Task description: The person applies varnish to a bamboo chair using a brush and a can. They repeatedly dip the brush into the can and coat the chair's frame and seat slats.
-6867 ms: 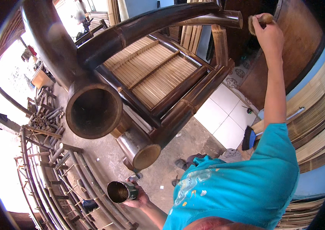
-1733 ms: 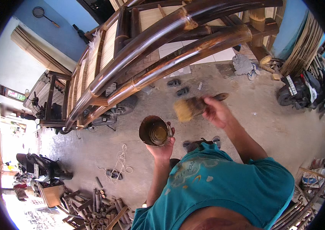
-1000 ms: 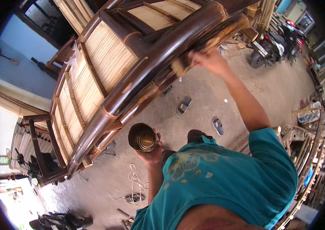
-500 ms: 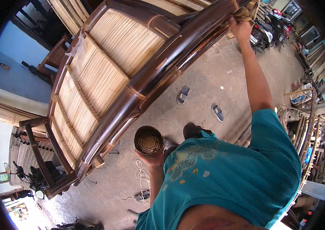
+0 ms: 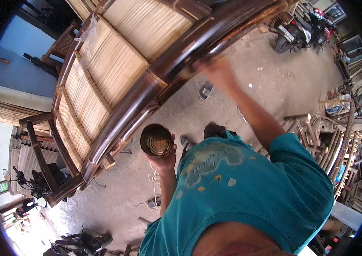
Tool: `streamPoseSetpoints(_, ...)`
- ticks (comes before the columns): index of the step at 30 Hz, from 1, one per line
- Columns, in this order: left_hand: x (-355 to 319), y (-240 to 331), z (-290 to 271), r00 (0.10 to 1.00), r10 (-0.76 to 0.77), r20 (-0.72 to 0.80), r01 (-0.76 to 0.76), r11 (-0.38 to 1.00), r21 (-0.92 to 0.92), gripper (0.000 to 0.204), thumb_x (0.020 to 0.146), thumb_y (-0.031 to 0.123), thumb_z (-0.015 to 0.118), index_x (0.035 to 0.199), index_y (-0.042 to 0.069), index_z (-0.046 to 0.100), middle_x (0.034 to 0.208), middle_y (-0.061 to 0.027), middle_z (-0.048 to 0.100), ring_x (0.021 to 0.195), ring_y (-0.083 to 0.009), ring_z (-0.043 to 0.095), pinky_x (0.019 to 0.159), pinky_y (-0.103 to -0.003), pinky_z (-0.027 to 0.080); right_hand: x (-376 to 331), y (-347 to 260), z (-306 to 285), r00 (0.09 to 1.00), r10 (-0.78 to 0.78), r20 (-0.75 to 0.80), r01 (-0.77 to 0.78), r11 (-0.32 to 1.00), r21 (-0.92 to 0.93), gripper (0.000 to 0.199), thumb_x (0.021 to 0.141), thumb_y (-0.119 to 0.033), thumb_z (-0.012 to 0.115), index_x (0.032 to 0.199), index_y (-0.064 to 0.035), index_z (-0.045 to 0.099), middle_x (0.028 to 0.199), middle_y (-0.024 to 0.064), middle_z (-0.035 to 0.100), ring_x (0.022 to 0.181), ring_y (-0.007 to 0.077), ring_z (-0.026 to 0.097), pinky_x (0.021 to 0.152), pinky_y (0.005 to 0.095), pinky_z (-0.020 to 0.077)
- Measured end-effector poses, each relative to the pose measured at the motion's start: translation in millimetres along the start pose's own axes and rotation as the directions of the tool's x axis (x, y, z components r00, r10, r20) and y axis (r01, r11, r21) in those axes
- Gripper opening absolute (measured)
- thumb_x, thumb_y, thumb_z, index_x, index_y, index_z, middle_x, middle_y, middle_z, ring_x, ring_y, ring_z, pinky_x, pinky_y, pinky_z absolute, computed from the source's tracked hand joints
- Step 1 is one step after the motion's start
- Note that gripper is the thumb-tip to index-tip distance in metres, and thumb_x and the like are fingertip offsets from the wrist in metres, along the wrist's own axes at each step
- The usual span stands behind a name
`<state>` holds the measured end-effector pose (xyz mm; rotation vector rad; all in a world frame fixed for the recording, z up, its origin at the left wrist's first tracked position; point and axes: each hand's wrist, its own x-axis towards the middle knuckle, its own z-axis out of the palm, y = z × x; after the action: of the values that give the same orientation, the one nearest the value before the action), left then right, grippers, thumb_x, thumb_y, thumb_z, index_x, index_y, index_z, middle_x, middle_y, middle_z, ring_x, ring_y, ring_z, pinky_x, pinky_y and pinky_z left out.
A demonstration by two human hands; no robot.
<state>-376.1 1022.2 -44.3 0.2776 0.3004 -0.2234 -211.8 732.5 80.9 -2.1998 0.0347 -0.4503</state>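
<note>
Left hand (image 5: 164, 161) grasps an open can (image 5: 147, 137), frame centre, interior brownish, contents indistinct. Right hand (image 5: 218, 71), upper centre, is blurred; grip cannot be determined. Teal shirt (image 5: 249, 192) bears lettering.

A bamboo workshop: a big slatted bamboo frame (image 5: 146, 87) fills the upper left, cut poles (image 5: 334, 147) crowd the right edge, over bare concrete floor (image 5: 292, 81).

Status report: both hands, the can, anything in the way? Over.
Left hand holding open can, inside visible. Right hand blurred by dark bamboo pole, grip unclear. Sandal on floor below; no obstruction seen.
</note>
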Motion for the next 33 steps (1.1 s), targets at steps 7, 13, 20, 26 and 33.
streamPoseSetpoints(7,-15,10,-2,0.996,0.084,-0.026,-0.084,0.996,0.017,0.073,0.088,0.068,0.056,0.141,0.017,0.054,0.130,-0.0149,0.061,0.113,-0.0389,0.061,0.071,-0.044,0.063,21,15,-39,0.992,0.115,-0.041,-0.117,0.992,-0.055,0.031,0.093,-0.037,0.071,0.100,-0.0070,0.076,0.084,0.0172,0.074,0.084,0.0350,0.073,0.076,0.0443,0.0563)
streamPoseSetpoints(13,-24,11,-4,0.996,0.014,-0.087,-0.011,1.000,0.027,0.073,0.088,0.070,0.053,0.140,0.019,0.055,0.126,-0.0113,0.065,0.110,-0.0383,0.063,0.067,-0.042,0.061,-31,-16,42,0.827,-0.403,0.392,0.534,0.781,-0.323,0.032,0.085,-0.020,0.075,0.116,-0.0132,0.074,0.113,0.0163,0.071,0.102,0.0387,0.068,0.089,0.0473,0.0561)
streamPoseSetpoints(20,-26,3,-12,0.981,0.177,-0.077,-0.172,0.983,0.067,0.074,0.087,0.071,0.056,0.142,0.021,0.053,0.132,-0.0142,0.062,0.115,-0.0358,0.062,0.071,-0.046,0.061,-12,4,17,0.863,-0.400,0.309,0.468,0.862,-0.192,0.031,0.089,-0.018,0.073,0.119,-0.0149,0.073,0.113,0.0172,0.071,0.104,0.0374,0.067,0.088,0.0463,0.0564)
streamPoseSetpoints(26,-20,-10,-14,0.995,0.078,0.058,-0.078,0.997,0.007,0.077,0.085,0.066,0.066,0.145,0.019,0.051,0.138,-0.0204,0.057,0.116,-0.0415,0.061,0.071,-0.042,0.063,66,51,-133,0.862,-0.493,0.115,0.484,0.736,-0.474,0.032,0.091,-0.020,0.072,0.122,-0.0166,0.073,0.117,0.0159,0.070,0.109,0.0366,0.066,0.095,0.0433,0.0556)
streamPoseSetpoints(33,-5,-25,5,0.992,0.114,0.048,-0.116,0.992,0.047,0.074,0.087,0.069,0.060,0.143,0.021,0.054,0.136,-0.0198,0.057,0.113,-0.0392,0.062,0.070,-0.040,0.064,182,143,-289,0.945,-0.316,-0.088,0.119,0.581,-0.805,0.033,0.090,-0.017,0.070,0.123,-0.0152,0.072,0.113,0.0192,0.072,0.104,0.0384,0.068,0.091,0.0451,0.0562)
